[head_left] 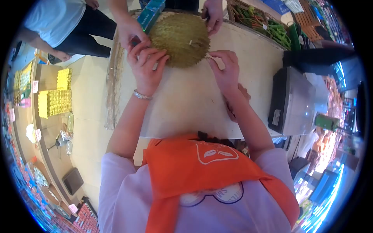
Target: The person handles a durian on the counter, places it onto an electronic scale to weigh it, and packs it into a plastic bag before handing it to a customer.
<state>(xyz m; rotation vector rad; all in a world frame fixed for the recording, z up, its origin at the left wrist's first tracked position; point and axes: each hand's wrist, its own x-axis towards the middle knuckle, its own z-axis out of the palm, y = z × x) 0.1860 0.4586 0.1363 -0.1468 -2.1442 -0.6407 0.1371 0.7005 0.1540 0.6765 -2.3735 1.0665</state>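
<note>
A large, spiky, yellow-green durian (180, 40) rests at the far end of the pale tabletop (186, 101). My left hand (147, 68) has its curled fingertips against the near left side of the fruit. On the opposite side, my right hand (225, 69) grips its near right edge with fingertips and thumb. Across the table, another person's hand (131, 29) is close to my left hand, with something dark and reddish by its fingers. That person's other hand (213, 15) is at the durian's far right. A teal box (152, 14) leans beside the fruit.
A grey boxy machine (292, 101) stands at the table's right edge. Behind it are crates of green and red peppers (268, 29). Some brown object (232, 110) lies partly hidden under my right forearm. Yellow egg trays (56, 101) sit on the left shelf; another person (66, 23) stands nearby.
</note>
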